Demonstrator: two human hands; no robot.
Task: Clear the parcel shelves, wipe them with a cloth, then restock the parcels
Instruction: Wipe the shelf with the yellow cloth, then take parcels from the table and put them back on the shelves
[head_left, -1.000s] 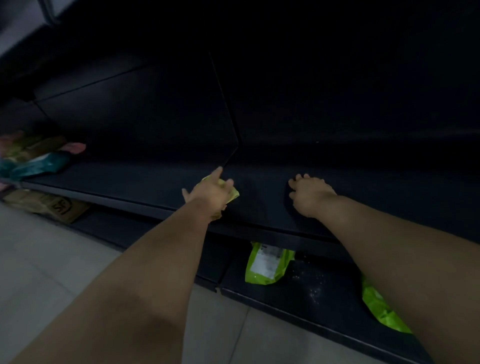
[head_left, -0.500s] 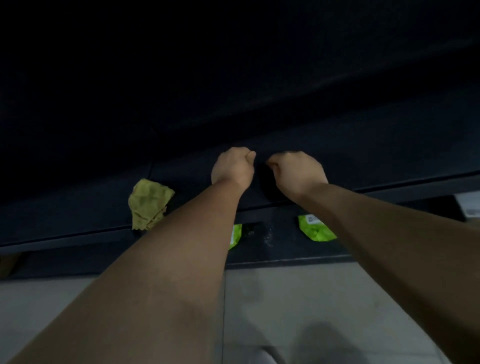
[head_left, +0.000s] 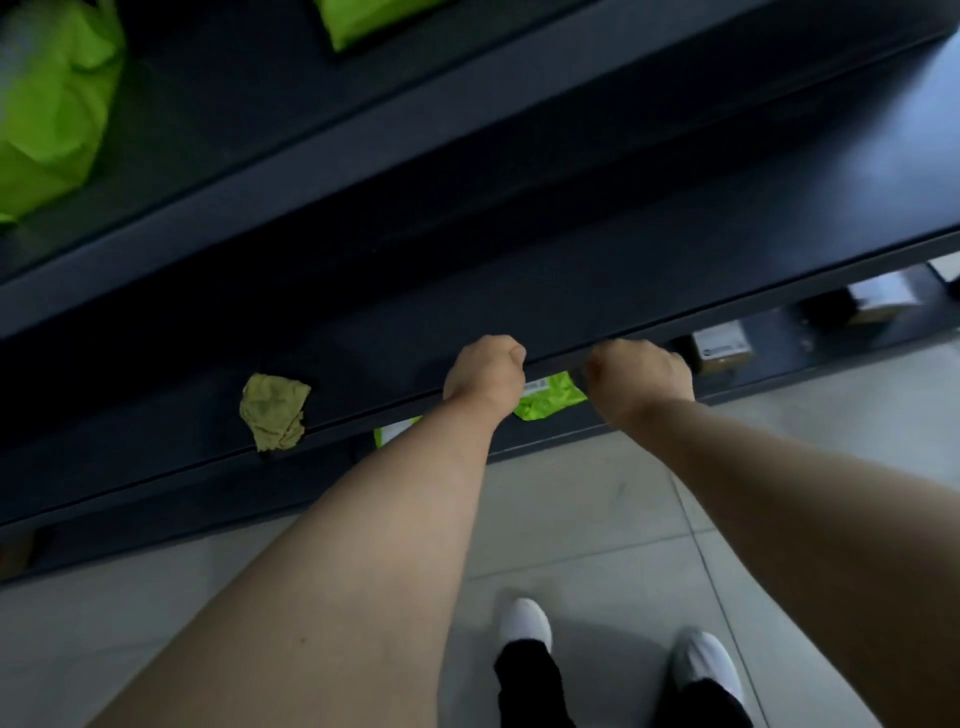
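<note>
Both grips are clenched on the front edge of the shelf (head_left: 675, 291), knuckles on top and wrists off the lip. The left grip (head_left: 483, 374) has its thumb tucked on the inner side. The right grip (head_left: 641, 379) is just beside it to the right, with a small gap between them. Nothing shows inside either fist, and I can't tell if any fingers hook the lip.

The key relation is the cloth (head_left: 275, 410). It sits on the same shelf to the left of the left grip, near but apart, at the front edge with its lower corner hanging over the lip. It is crumpled into a wad with no real long axis, slightly longer front to back. The left grip is clearly nearer and the right would have to cross over, so I judge the cloth a left-grip pickup by a short sideways reach along the lip. The shelf top around the grips is bare, so this looks like the wiping stage.

Parcels:
- A green bag (head_left: 550, 397) is on the lower shelf, below and between the two grips.
- A second bag (head_left: 397, 431) peeks out below and left of the left grip.
- A big bag (head_left: 52, 104) is on the upper shelf, far up and left of the grips.
- A box (head_left: 722, 348) is just right of the right grip, one level down.

Writing: there is a white label on the green bag between the grips and another on the box. Both are too blurred to read, and no brand is legible.
</note>
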